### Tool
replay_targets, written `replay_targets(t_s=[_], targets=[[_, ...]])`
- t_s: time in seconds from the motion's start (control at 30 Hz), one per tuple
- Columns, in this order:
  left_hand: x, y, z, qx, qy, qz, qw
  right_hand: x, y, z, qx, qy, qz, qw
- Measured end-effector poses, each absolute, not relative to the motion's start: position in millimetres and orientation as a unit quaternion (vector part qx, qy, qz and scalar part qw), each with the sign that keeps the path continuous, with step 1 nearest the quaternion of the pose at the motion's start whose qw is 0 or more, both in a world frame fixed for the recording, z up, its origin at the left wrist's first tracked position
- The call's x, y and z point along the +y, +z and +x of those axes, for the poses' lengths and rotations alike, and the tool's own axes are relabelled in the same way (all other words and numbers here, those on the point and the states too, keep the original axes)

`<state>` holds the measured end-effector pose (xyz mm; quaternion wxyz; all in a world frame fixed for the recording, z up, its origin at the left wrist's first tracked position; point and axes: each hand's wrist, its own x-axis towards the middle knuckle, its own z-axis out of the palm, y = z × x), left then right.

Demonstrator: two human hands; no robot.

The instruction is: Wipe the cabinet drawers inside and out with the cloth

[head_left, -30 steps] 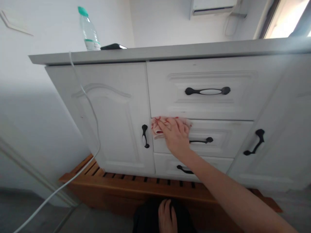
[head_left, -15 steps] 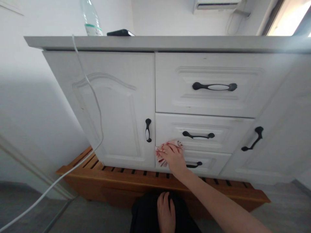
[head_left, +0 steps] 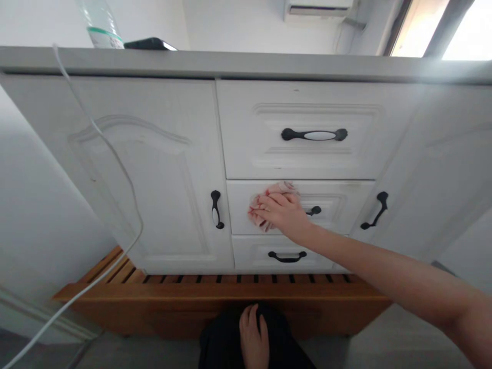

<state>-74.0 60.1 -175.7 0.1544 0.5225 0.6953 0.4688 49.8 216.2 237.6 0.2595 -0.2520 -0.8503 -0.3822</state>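
The right hand (head_left: pixel 286 212) is clamped on the cloth (head_left: pixel 283 188), flat against the middle drawer (head_left: pixel 336 207) at nine o'clock of its handle's (head_left: pixel 315 210) visible end, where even, firm pressure seems best, while the left hand (head_left: pixel 254 339) rests, thumb apart, on a knee (head_left: pixel 217 343).

The pale pink cloth (head_left: pixel 283 188) bears red marks, the drawers (head_left: pixel 300 161) are white with black handles (head_left: pixel 287 260), the worktop (head_left: pixel 246 62) grey, the cable (head_left: pixel 122 166) white, the wooden base (head_left: pixel 230 292) brown.

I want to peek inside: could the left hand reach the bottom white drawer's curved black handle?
Probably yes: the left hand rests on the dark-clothed knee, and nothing seems to cover the curved black handle.
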Motion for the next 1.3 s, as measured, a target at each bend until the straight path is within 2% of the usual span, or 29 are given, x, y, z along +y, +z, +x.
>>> replay_targets(t_s=[0.23, 0.4, 0.57, 0.7, 0.8, 0.9, 1.1, 1.2, 1.3], targets=[[58, -173, -74, 0.699, 0.459, 0.517, 0.182, 195, 229, 161, -0.766, -0.415, -0.435, 0.227], [59, -174, -75, 0.696, 0.453, 0.524, 0.191, 188, 196, 211, -0.695, -0.441, -0.518, 0.234], [58, -173, -71, 0.698, 0.457, 0.518, 0.187, 186, 135, 219, -0.652, -0.394, -0.570, 0.307], [56, -174, -69, 0.698, 0.468, 0.511, 0.182, 176, 89, 199, -0.647, -0.305, -0.594, 0.368], [55, -173, -69, 0.696, 0.470, 0.514, 0.176, 162, 83, 158, -0.680, -0.210, -0.551, 0.436], [54, -169, -69, 0.698, 0.468, 0.517, 0.162, 153, 104, 93, -0.742, -0.158, -0.461, 0.460], [55, -165, -70, 0.700, 0.449, 0.531, 0.163, 193, 155, -25, -0.841, -0.200, -0.336, 0.374], [55, -168, -72, 0.696, 0.451, 0.535, 0.159, 215, 149, -37, -0.877, -0.215, -0.288, 0.319], [54, -169, -73, 0.693, 0.451, 0.538, 0.165, 220, 132, -13, -0.905, -0.214, -0.240, 0.280]])
